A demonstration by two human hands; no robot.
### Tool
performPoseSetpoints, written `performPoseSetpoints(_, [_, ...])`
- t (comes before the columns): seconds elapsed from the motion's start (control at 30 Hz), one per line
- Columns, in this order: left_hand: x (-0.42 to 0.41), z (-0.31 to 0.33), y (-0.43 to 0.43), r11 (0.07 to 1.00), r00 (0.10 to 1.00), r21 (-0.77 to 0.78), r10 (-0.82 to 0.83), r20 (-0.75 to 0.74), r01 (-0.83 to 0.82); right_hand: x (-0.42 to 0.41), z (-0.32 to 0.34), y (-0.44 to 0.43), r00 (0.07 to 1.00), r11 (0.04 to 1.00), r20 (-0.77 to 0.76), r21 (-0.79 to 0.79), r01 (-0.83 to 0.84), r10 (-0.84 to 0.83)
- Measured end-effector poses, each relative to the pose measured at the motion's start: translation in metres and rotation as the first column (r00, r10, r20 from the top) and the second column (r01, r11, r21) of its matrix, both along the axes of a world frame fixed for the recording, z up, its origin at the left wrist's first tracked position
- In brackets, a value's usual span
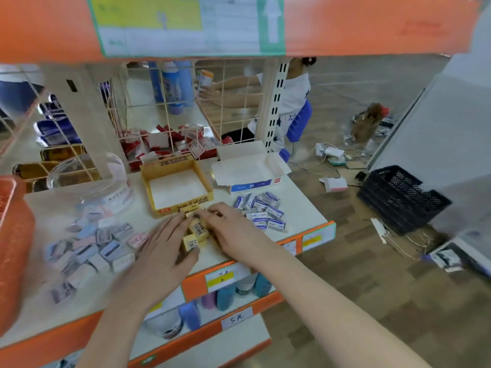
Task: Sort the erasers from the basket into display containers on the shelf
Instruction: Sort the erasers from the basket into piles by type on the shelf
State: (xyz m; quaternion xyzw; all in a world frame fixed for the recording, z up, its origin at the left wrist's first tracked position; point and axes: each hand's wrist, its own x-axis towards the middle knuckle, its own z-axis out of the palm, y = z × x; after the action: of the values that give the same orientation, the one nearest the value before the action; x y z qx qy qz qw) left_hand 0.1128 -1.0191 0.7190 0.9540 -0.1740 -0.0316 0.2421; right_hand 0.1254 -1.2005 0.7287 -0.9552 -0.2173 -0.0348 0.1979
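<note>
Erasers [198,231] between left hand [162,245] and right hand [235,231], on shelf [305,205]

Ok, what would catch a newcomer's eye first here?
The left hand and right hand meet on yellow erasers in the middle of the shelf, before an empty yellow box. Heaps of blue erasers lie to its right, pastel erasers to its left by a clear jar.

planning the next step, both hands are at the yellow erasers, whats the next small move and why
Probably lift the yellow erasers bunched between the left hand and right hand into the yellow box right behind them; it sits open and empty, matching their colour.
</note>
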Motion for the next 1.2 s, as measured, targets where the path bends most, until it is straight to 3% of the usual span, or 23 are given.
performPoseSetpoints(0.23, [-0.005, 0.011, -0.003, 0.997, 0.997, 0.009, -0.073, 0.026, 0.073, 0.003, 0.016, -0.008, 0.989, 0.987, 0.125, 0.151, 0.061, -0.080])
performPoseSetpoints(0.3, [-0.002, 0.023, -0.006, 0.993, 0.991, 0.047, -0.108, 0.083, 0.105, 0.004, 0.022, -0.023, 0.959, 0.957, 0.210, 0.258, 0.132, -0.189])
performPoseSetpoints(0.43, [0.013, 0.049, -0.019, 0.988, 0.982, 0.001, -0.155, 0.112, 0.156, 0.007, 0.033, -0.058, 0.867, 0.857, 0.217, 0.379, 0.349, -0.449])
performPoseSetpoints(0.53, [0.028, 0.058, -0.039, 0.976, 0.972, 0.029, -0.217, 0.094, 0.215, 0.006, 0.034, -0.079, 0.854, 0.836, 0.115, 0.306, 0.455, -0.507])
performPoseSetpoints(0.67, [0.042, 0.050, -0.077, 0.917, 0.934, 0.182, -0.358, -0.015, 0.354, -0.007, 0.015, -0.090, 0.881, 0.883, -0.133, 0.065, 0.465, -0.454])
performPoseSetpoints(0.77, [0.044, 0.045, -0.096, 0.865, 0.904, 0.262, -0.411, -0.121, 0.428, -0.015, 0.002, -0.094, 0.878, 0.890, -0.148, -0.043, 0.453, -0.454])
performPoseSetpoints(0.87, [0.044, 0.042, -0.104, 0.846, 0.895, 0.293, -0.435, -0.104, 0.445, -0.016, 0.001, -0.093, 0.868, 0.871, -0.075, -0.013, 0.491, -0.490])
performPoseSetpoints(1.07, [0.043, 0.036, -0.113, 0.838, 0.902, 0.336, -0.415, -0.120, 0.430, -0.005, -0.003, -0.091, 0.845, 0.849, -0.084, -0.065, 0.524, -0.528])
performPoseSetpoints(1.2, [0.042, 0.048, -0.104, 0.847, 0.908, 0.332, -0.404, -0.106, 0.416, -0.003, 0.009, -0.090, 0.857, 0.855, -0.087, 0.076, 0.513, -0.507])
